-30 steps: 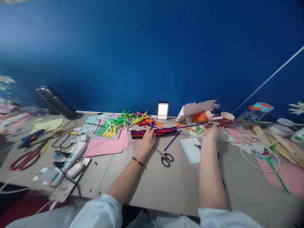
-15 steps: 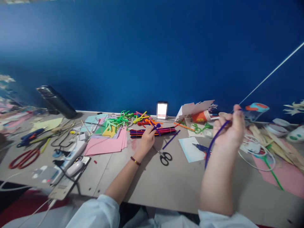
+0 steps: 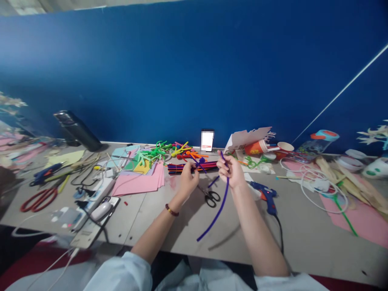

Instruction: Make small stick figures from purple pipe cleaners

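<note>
My left hand (image 3: 188, 180) rests just in front of a bundle of multicoloured pipe cleaners (image 3: 192, 167), pinching a small purple pipe-cleaner piece (image 3: 198, 165) with a purple pompom on it. My right hand (image 3: 232, 171) is raised and grips a long purple pipe cleaner (image 3: 220, 212), which curves down toward the table's front edge. Black-handled scissors (image 3: 210, 197) lie below and between my hands. Right of my right hand stands a blue glue gun (image 3: 265, 196). Some of the bundle is hidden behind my left hand.
Pink paper sheets (image 3: 136, 180) and green pipe-cleaner shapes (image 3: 154, 153) lie left of the bundle. Red-handled scissors (image 3: 39, 200) and a power strip (image 3: 97, 194) sit further left. Orange paper cups (image 3: 256, 147) stand at the back, before a blue wall (image 3: 182, 81).
My right hand has swung left and lower, closer to my left hand, with the long purple pipe cleaner hanging from it. My left hand has lifted slightly from the bundle.
</note>
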Tool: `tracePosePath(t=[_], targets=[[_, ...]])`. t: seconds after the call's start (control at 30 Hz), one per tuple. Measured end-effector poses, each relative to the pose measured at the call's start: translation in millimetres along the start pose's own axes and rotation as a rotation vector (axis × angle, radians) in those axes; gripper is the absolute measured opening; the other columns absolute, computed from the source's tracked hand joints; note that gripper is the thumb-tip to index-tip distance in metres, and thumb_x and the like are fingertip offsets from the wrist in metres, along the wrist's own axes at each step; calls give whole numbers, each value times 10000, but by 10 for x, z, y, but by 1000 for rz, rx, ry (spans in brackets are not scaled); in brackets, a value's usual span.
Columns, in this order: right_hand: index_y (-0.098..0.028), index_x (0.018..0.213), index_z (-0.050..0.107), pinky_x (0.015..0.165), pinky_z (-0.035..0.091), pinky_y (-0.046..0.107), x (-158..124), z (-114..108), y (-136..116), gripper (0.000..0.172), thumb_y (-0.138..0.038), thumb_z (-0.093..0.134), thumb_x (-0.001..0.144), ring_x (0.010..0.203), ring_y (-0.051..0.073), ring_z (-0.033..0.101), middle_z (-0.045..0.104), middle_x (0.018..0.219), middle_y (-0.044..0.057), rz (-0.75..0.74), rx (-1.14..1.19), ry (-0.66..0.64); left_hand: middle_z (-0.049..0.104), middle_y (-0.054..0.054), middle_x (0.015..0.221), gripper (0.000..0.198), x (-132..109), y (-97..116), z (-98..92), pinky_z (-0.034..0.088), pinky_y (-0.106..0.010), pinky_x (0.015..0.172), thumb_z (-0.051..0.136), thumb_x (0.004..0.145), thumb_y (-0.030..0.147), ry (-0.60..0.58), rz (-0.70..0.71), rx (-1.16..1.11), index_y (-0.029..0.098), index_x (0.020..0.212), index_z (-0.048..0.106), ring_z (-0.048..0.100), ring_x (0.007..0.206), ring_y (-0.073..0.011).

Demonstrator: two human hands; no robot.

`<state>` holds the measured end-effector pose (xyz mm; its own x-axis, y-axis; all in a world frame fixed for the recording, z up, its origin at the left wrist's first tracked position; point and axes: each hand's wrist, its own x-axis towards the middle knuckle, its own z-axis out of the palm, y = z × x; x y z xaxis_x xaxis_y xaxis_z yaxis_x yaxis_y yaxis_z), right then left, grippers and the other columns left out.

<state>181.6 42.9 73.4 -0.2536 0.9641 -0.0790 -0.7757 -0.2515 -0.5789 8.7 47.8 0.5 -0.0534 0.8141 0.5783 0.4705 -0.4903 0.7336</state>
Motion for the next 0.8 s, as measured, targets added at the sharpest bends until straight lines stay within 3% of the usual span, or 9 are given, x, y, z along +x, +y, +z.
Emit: tracePosePath(t=[0.17, 0.33, 0.5, 0.67, 0.8], targets=[[-185, 804, 575, 232, 206, 72, 64, -2, 149, 51, -176, 557, 757, 376, 29, 321, 403, 543, -70, 83, 27, 58, 602, -42, 854, 101, -77, -75, -8, 442, -286, 748, 493, 852, 258, -23, -128, -179, 188, 916, 525, 582, 819, -164], [-230, 889, 620, 258, 166, 104, 60, 270, -6, 164, -293, 675, 747, 361, 6, 275, 459, 597, -79, -75, -193, -38, 627, -26, 755, 136, -59, -108, -1, 443, -282, 713, 521, 843, 305, -49, -161, -216, 186, 831, 584, 582, 744, -161], [-194, 838, 666, 306, 140, 153, 13, 326, -143, 250, -334, 759, 653, 374, 1, 289, 519, 621, -55, -203, -481, -5, 604, -8, 677, 136, 154, -16, 64, 449, -265, 654, 611, 760, 287, -72, -227, -365, 174, 697, 568, 580, 666, -141], [-179, 806, 669, 337, 135, 165, 32, 236, -248, 278, -338, 780, 607, 398, 14, 311, 554, 622, -31, -230, -618, 76, 648, -25, 713, 216, 402, -8, 128, 497, -300, 676, 730, 620, 282, -220, -403, -631, 162, 667, 558, 633, 684, -160], [-183, 865, 678, 351, 178, 173, 117, 175, -268, 300, -352, 754, 629, 414, 24, 320, 584, 636, -18, -278, -752, 110, 666, -47, 738, 166, 452, -4, 74, 509, -319, 691, 724, 642, 259, -235, -286, -532, 156, 668, 596, 635, 710, -175]])
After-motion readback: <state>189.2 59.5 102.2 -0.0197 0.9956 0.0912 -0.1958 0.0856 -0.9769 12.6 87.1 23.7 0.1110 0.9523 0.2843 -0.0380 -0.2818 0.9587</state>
